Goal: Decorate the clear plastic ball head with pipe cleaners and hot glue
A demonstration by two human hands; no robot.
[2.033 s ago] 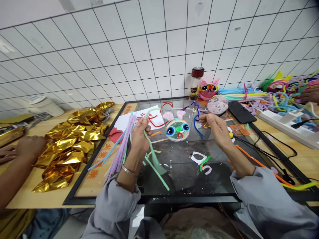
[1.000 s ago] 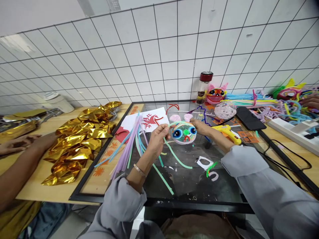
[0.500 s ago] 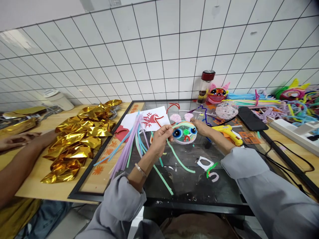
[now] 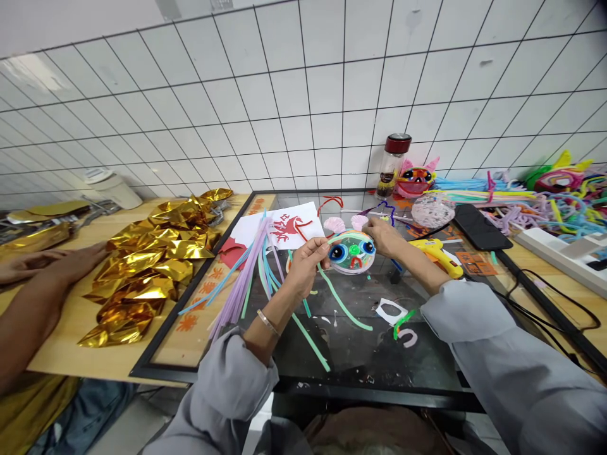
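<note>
A round clear craft face [image 4: 351,258] with large blue eyes, a green nose, a red mouth and pink ears is held above the dark glass tabletop. My left hand [image 4: 307,264] is closed at its left edge, pinching a light green pipe cleaner [image 4: 342,307]. One stretch of it runs along the top rim, and the loose tail hangs below my fingers. My right hand [image 4: 385,239] is closed on the right rim beside the ear, its fingertips partly hidden. Purple, blue and green pipe cleaners [image 4: 246,278] lie in a bundle left of my left hand.
A yellow glue gun [image 4: 439,256] and a phone [image 4: 481,226] lie right, near a power strip [image 4: 564,259] and black cables. A bottle [image 4: 393,165] stands by the wall. Gold foil [image 4: 147,265] is at left, beside another person's hand [image 4: 78,262]. Paper scraps [image 4: 392,311] lie in front.
My right hand has shifted slightly up along the right rim, its fingers more bent. The other person's hand by the foil has moved slightly. My left hand and the craft face hardly differ.
</note>
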